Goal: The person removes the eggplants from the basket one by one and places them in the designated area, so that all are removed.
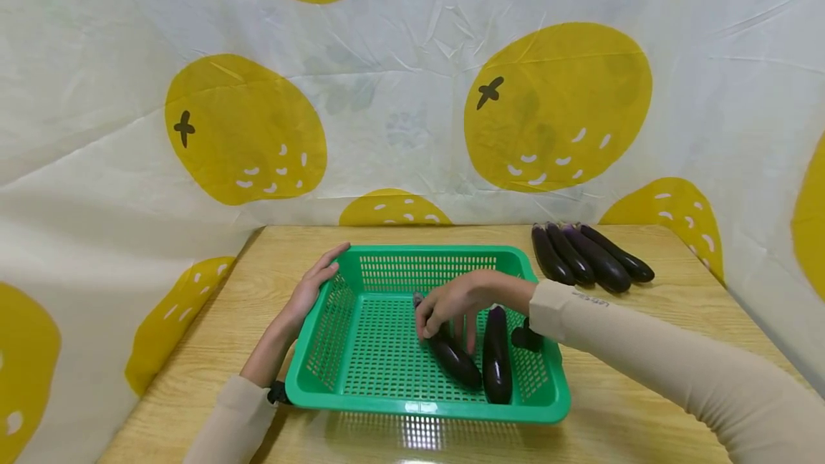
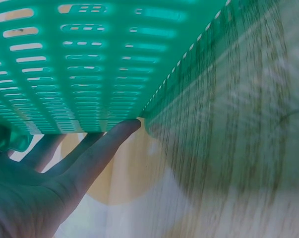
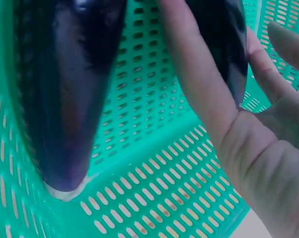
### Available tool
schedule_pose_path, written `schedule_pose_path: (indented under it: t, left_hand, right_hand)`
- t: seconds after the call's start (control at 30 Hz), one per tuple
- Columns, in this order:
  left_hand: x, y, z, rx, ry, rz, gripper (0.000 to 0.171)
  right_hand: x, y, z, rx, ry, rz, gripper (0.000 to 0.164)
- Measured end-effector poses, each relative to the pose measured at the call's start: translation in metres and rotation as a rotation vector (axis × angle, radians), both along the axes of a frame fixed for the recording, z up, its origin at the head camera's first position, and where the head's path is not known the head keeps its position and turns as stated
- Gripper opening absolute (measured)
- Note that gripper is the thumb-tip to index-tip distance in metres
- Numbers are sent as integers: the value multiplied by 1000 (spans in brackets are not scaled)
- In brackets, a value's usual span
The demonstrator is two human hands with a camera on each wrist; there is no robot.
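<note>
A green plastic basket (image 1: 425, 409) stands on the table with two dark purple eggplants in it. My right hand (image 1: 460, 303) reaches inside and holds the left eggplant (image 1: 459, 364), fingers on both sides of it near its stem end; the eggplant lies slanted. In the right wrist view the fingers (image 3: 204, 84) flank this eggplant (image 3: 223, 34). Beside it, along the basket's right side, lies the other eggplant (image 1: 497, 360). My left hand (image 1: 309, 296) rests against the outside of the basket's left wall, its fingers extended, as the left wrist view also shows.
Several more eggplants (image 1: 596, 256) lie side by side on the wooden table (image 1: 651, 349), behind and right of the basket. A white cloth (image 1: 399, 113) with yellow fruit prints hangs behind the table and along its sides.
</note>
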State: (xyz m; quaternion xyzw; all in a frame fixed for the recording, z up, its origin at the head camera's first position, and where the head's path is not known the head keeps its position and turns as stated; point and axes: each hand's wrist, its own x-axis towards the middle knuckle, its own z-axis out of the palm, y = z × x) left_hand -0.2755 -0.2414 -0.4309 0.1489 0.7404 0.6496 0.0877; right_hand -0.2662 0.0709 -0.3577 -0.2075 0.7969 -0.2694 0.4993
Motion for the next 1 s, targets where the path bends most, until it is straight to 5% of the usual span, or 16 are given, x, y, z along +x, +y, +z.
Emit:
schedule_pose_path:
  t: [1.0]
  left_hand:
    - [2, 2, 2, 5, -1, 0, 52]
  right_hand:
    - [0, 24, 28, -338, 84, -12, 24]
